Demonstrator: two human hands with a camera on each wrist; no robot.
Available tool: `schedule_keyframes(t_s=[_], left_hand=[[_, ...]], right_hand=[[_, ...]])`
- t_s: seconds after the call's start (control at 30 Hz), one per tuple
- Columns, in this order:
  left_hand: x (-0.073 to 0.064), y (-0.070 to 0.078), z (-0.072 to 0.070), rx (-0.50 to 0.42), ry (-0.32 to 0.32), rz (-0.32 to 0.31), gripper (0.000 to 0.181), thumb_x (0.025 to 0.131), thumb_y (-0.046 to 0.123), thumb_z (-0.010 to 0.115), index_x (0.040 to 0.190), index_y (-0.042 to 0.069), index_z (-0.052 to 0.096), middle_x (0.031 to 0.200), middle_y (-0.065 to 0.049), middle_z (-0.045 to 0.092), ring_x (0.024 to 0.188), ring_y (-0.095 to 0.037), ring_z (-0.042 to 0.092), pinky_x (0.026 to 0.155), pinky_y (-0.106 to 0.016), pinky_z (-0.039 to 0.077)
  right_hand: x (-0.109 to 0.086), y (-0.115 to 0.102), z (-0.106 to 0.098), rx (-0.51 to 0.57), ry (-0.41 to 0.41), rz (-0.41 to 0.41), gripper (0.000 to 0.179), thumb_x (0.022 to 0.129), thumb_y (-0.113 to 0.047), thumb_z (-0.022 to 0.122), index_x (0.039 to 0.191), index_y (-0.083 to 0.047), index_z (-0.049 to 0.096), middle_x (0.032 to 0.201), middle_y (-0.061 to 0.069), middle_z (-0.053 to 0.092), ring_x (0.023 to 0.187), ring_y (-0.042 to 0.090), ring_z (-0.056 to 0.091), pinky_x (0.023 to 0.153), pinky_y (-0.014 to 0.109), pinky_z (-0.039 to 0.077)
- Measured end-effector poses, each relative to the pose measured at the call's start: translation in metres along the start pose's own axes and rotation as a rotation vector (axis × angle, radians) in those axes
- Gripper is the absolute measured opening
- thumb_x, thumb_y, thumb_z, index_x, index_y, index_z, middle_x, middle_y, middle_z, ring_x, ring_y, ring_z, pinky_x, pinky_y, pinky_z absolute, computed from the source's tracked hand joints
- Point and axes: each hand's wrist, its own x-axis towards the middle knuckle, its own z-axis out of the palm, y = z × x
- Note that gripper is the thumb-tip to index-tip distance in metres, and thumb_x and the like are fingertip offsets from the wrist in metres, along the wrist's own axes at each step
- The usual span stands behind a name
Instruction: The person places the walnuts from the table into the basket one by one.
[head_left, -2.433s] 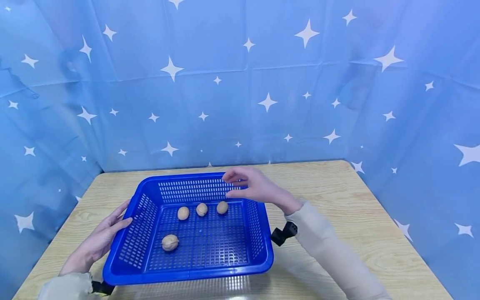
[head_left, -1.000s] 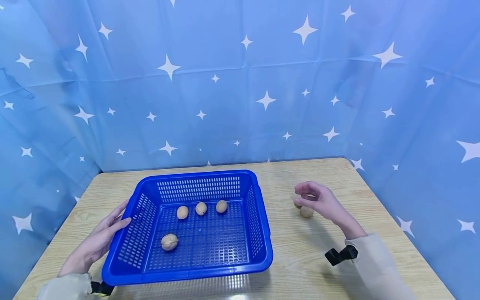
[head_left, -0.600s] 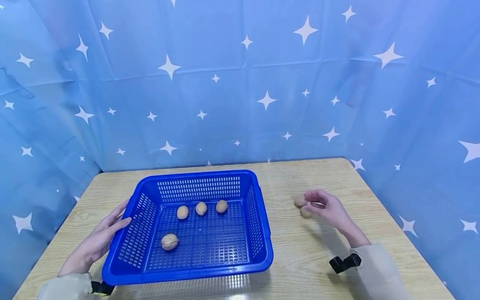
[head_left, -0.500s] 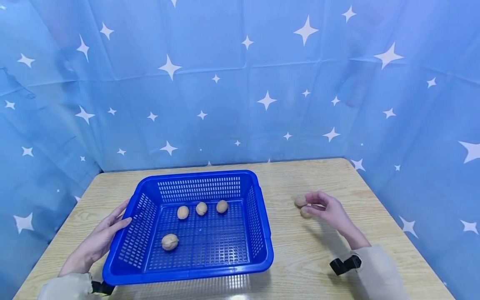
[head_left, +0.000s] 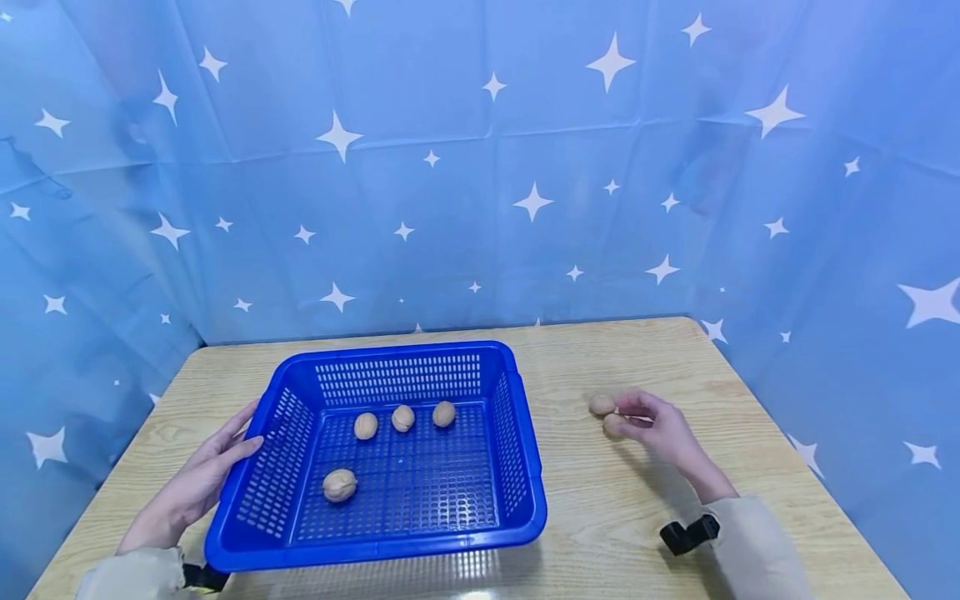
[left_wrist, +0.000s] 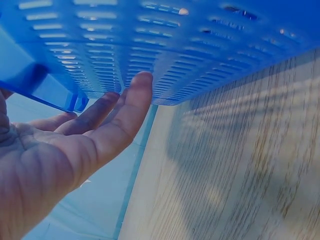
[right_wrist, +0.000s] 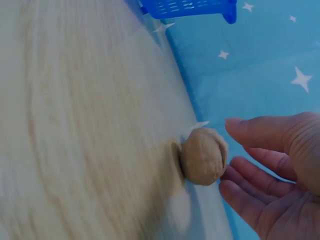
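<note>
My left hand (head_left: 198,479) holds the left side of a blue plastic basket (head_left: 375,550), thumb over the rim and fingers along the outside wall. In the left wrist view those fingertips (left_wrist: 142,80) lie against the slotted wall. Inside the basket are several walnuts; one walnut (head_left: 340,485) is near the front left, the others toward the back. On the table to the right, two walnuts (head_left: 602,405) sit close together. My right hand (head_left: 663,429) is just right of them, thumb and fingers spread apart. In the right wrist view the nearer walnut (right_wrist: 204,156) stands right at the fingertips.
The wooden table (head_left: 585,517) extends on both sides of the basket. A blue curtain (head_left: 480,183) with white stars hangs along the back and both sides. Each wrist wears a black camera (head_left: 690,533).
My right hand has moved from above the basket's back right corner, right and down to the two walnuts on the table. The left hand and basket have stayed in place.
</note>
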Motion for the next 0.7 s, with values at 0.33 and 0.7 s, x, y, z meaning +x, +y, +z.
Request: schedule_keyframes(t_s=[0.33, 0.7], left_hand=[[0.0, 0.0, 0.0, -0.025, -0.013, 0.003, 0.065, 0.104, 0.014, 0.029, 0.147, 0.013, -0.021, 0.118, 0.006, 0.06, 0.1, -0.023, 0.064, 0.079, -0.044, 0.054], [0.001, 0.001, 0.0, -0.005, 0.003, -0.01, 0.066, 0.104, 0.015, 0.03, 0.148, 0.014, -0.019, 0.117, 0.006, 0.06, 0.1, -0.023, 0.064, 0.079, -0.045, 0.053]], right_hand=[[0.0, 0.007, 0.009, -0.027, -0.008, -0.015, 0.032, 0.076, 0.002, 0.074, 0.104, 0.011, 0.061, 0.104, 0.024, 0.062, 0.093, 0.034, 0.062, 0.076, 0.029, 0.053], [0.0, 0.008, 0.012, -0.083, 0.001, -0.02, 0.028, 0.076, -0.006, 0.077, 0.098, 0.005, 0.064, 0.092, 0.013, 0.064, 0.079, 0.016, 0.06, 0.068, 0.023, 0.05]])
